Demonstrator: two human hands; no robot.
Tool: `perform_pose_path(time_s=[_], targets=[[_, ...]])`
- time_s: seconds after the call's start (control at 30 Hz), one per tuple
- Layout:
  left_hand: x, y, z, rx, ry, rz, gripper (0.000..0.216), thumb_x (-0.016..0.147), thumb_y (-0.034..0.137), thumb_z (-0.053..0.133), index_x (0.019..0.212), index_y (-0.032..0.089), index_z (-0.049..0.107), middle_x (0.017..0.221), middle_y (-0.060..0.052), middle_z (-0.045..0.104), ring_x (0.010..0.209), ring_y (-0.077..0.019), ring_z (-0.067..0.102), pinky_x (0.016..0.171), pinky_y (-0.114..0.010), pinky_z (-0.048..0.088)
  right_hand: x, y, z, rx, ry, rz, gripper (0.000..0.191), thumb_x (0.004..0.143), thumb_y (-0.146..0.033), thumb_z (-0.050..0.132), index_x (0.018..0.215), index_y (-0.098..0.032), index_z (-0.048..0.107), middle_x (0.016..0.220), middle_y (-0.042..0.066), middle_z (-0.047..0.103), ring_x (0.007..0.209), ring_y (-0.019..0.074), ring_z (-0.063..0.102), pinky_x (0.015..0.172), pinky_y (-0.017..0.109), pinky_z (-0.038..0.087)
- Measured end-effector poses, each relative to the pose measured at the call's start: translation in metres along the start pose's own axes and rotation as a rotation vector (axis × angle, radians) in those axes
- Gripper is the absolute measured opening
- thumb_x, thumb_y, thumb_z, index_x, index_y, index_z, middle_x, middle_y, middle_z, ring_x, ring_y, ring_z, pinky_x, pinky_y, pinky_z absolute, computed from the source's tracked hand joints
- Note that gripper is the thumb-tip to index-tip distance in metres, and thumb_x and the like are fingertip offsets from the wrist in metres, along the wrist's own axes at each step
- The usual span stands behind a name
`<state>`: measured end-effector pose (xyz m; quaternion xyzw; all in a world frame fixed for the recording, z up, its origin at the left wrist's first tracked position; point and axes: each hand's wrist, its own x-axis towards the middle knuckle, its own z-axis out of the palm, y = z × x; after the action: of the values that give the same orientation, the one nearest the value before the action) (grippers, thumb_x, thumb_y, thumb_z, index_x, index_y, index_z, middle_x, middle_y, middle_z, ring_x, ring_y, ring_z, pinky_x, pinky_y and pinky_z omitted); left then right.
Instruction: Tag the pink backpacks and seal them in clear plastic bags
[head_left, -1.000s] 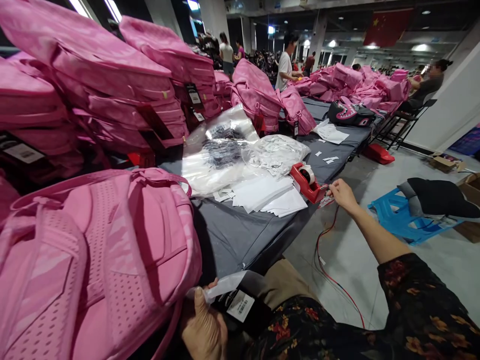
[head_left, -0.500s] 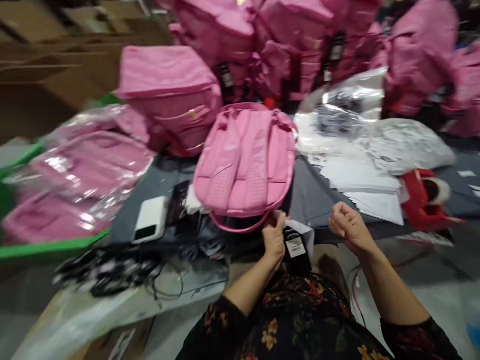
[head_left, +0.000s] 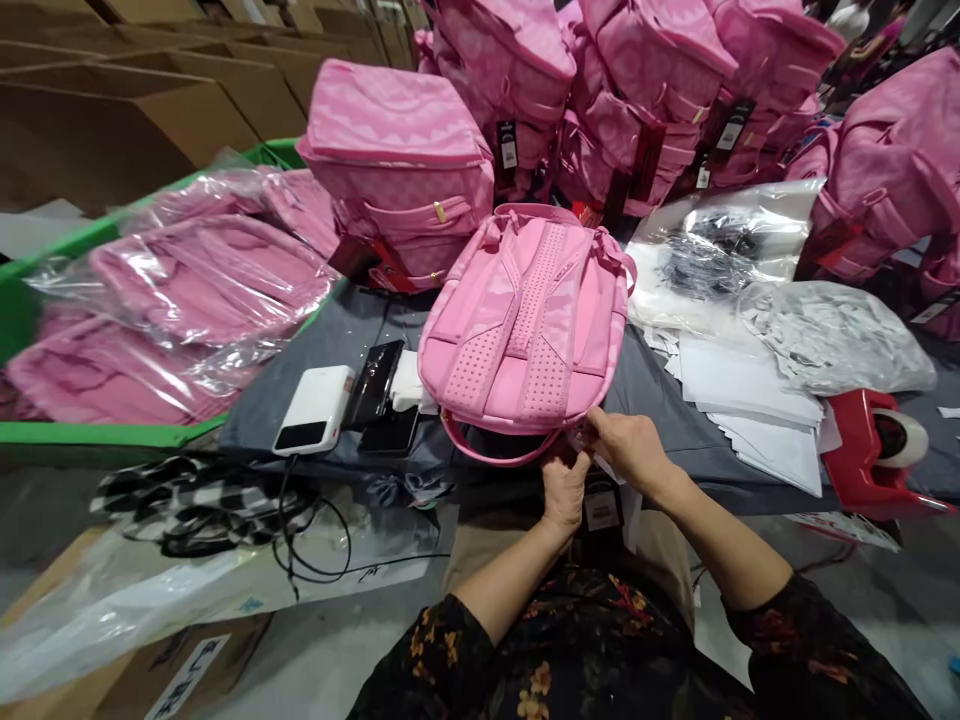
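Observation:
A pink backpack (head_left: 525,325) lies straps up on the grey-covered table, its loop handle (head_left: 495,455) hanging over the near edge. My left hand (head_left: 564,490) is closed just below the bag's near right corner, thumb and fingers pinched together. My right hand (head_left: 626,450) meets it there, its fingers also pinched at the bag's edge. Whatever lies between the fingertips is too small and covered to make out. A black hang tag with a white label (head_left: 602,508) dangles below the hands, beside a white paper strip (head_left: 631,515).
Bagged pink backpacks (head_left: 202,280) fill a green-rimmed bin (head_left: 112,432) at left. More tagged backpacks (head_left: 510,80) stand behind. A white power bank (head_left: 313,410) and black pouch (head_left: 375,385) lie left; papers (head_left: 750,385), plastic bags (head_left: 832,335) and a red tape dispenser (head_left: 855,450) right.
My right hand has come leftward from open space beside the bag to join my left hand at its corner. The view has shifted, and the backpack appears further right.

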<state>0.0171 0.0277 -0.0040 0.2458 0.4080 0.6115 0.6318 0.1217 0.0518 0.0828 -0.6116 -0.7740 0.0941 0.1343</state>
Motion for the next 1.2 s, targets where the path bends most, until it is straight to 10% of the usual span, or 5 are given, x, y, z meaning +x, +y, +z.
perform_pose_path(time_s=[0.3, 0.5, 0.87, 1.03, 1.2], targets=[[0.004, -0.003, -0.002, -0.179, 0.108, -0.108, 0.043, 0.064, 0.035, 0.090, 0.100, 0.020, 0.075, 0.110, -0.005, 0.077, 0.114, -0.0232, 0.068, 0.109, -0.037, 0.045, -0.005, 0.020, -0.001, 0.621, -0.137, 0.008, 0.014, 0.096, -0.037, 0.048, 0.090, -0.024, 0.048, 0.073, -0.002, 0.063, 0.065, 0.0152, 0.055, 0.065, 0.027, 0.041], [0.004, 0.000, 0.001, -0.196, 0.076, -0.103, 0.044, 0.063, 0.041, 0.092, 0.098, 0.020, 0.076, 0.107, -0.006, 0.078, 0.107, -0.0229, 0.070, 0.106, -0.038, 0.047, 0.001, 0.026, 0.023, 1.039, -0.243, 0.120, 0.034, 0.085, -0.051, 0.060, 0.095, -0.024, 0.042, 0.060, -0.011, 0.047, 0.049, 0.0091, 0.039, 0.048, 0.021, 0.033], [0.007, 0.006, 0.007, -0.242, 0.135, -0.120, 0.046, 0.054, 0.036, 0.095, 0.092, 0.017, 0.075, 0.098, -0.006, 0.078, 0.098, -0.0215, 0.071, 0.104, -0.039, 0.047, -0.003, 0.021, 0.024, 0.748, 0.015, 0.164, 0.031, 0.080, -0.049, 0.064, 0.074, -0.020, 0.058, 0.060, -0.003, 0.050, 0.057, 0.0123, 0.044, 0.054, 0.024, 0.036], [0.009, 0.000, 0.003, -0.275, 0.143, -0.135, 0.050, 0.053, 0.032, 0.095, 0.096, 0.019, 0.073, 0.104, -0.007, 0.078, 0.105, -0.0231, 0.071, 0.108, -0.040, 0.045, -0.006, 0.019, 0.021, 0.973, -0.232, 0.277, 0.063, 0.087, -0.077, 0.051, 0.065, -0.019, 0.053, 0.060, -0.001, 0.049, 0.057, 0.0117, 0.039, 0.052, 0.025, 0.032], [0.012, 0.001, 0.006, -0.224, 0.165, -0.193, 0.053, 0.051, 0.033, 0.095, 0.097, 0.019, 0.073, 0.110, -0.009, 0.077, 0.113, -0.0267, 0.069, 0.111, -0.041, 0.045, 0.001, 0.017, 0.030, 1.160, -0.496, 0.456, 0.075, 0.062, -0.090, 0.068, 0.068, -0.016, 0.059, 0.054, -0.003, 0.049, 0.049, 0.0079, 0.033, 0.048, 0.024, 0.023]])
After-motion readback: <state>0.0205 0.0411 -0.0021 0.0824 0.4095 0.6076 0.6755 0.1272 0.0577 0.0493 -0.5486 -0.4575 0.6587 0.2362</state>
